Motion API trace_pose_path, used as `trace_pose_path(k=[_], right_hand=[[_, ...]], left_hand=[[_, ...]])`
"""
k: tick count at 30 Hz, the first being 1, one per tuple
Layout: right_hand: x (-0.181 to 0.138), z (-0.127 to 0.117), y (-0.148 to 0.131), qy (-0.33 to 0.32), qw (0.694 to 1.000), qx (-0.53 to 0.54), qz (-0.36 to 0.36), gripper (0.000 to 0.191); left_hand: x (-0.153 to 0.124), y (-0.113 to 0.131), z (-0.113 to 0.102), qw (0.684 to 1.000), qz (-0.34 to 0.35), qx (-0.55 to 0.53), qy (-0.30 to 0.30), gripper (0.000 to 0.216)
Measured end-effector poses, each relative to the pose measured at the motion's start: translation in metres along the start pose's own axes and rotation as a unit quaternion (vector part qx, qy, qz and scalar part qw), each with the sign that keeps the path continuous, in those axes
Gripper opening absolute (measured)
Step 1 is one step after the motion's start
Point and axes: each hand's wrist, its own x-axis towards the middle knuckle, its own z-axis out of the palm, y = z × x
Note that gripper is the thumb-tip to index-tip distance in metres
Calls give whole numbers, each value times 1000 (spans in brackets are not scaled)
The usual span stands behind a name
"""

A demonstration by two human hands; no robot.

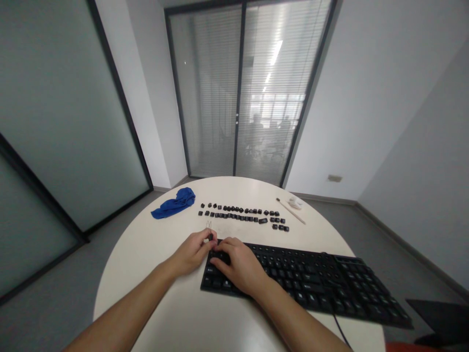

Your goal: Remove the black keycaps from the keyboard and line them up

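Observation:
A black keyboard lies across the front of the round table, with its left end under my right hand. That hand rests on the keys, fingers bent and thumb stretched to the left. My left hand is at the keyboard's top left corner, pinching a wire keycap puller. Its thin wire loops point up and away, and its dark grip is partly hidden by the fingers. Beyond the hands, several loose black keycaps lie in rows on the tabletop. My fingers hide the keys right beneath them.
A blue cloth lies crumpled at the left of the table. To the back right are a thin brush and a small white bundle. A black cable runs toward the table's front edge.

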Motion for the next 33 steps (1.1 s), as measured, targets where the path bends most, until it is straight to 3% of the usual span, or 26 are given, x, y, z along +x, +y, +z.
trace_pose_path(k=[5,13,23,29,33], right_hand=[[2,0,1,1,1000,5,6,15],[3,0,0,-3,1000,-16,6,11],[4,1,-1,0,1000,-18,2,13],[4,3,1,-3,999,-33,-2,14],[4,3,1,0,999,-39,1,12]], left_hand=[[0,-1,18,998,-20,-22,60,19],[2,0,29,992,-10,73,105,28],[9,0,40,983,-74,-18,168,37],[7,3,42,977,30,-13,209,31],[10,11,44,974,37,-50,219,29]])
